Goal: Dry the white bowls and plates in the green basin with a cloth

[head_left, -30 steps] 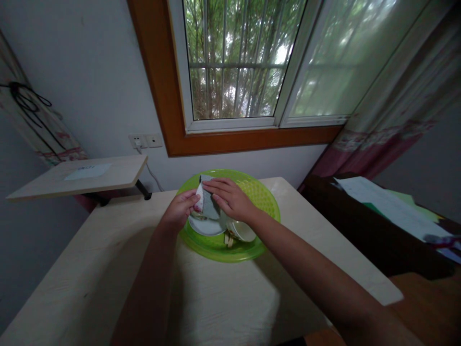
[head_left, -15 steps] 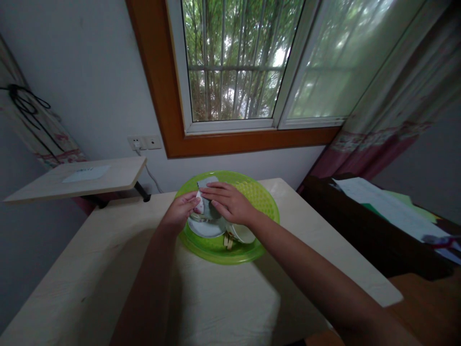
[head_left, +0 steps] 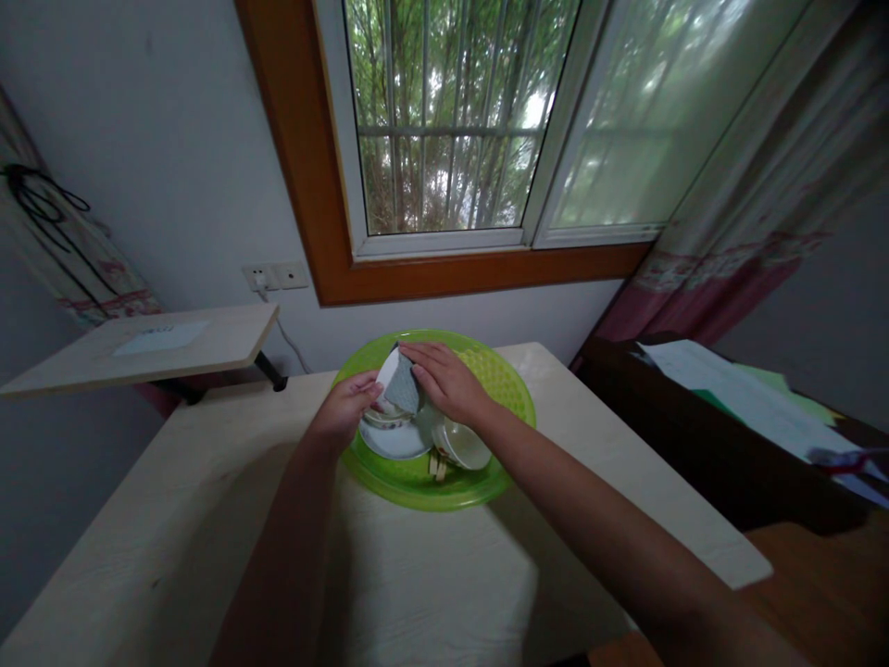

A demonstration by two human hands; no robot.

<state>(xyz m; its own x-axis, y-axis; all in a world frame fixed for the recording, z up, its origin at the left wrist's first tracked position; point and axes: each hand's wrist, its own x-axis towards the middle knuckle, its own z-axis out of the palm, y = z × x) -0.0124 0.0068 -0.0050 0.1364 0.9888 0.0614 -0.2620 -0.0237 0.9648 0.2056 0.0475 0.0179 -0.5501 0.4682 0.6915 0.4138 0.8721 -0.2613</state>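
While my left grip (head_left: 345,410) pinches the white dish (head_left: 389,368) by its edge above the green tray (head_left: 444,497), my right grip (head_left: 444,378) holds the grey cloth (head_left: 403,393) against it; I should press evenly, keeping that edge steady.

This looks like a room in a home: patterned curtains (head_left: 743,222) with pink hems, a barred window (head_left: 451,120) edged in brown wood, a wall socket (head_left: 259,277), and a pale desk (head_left: 431,584) carrying household dishes (head_left: 469,448) in a green tray (head_left: 444,501).
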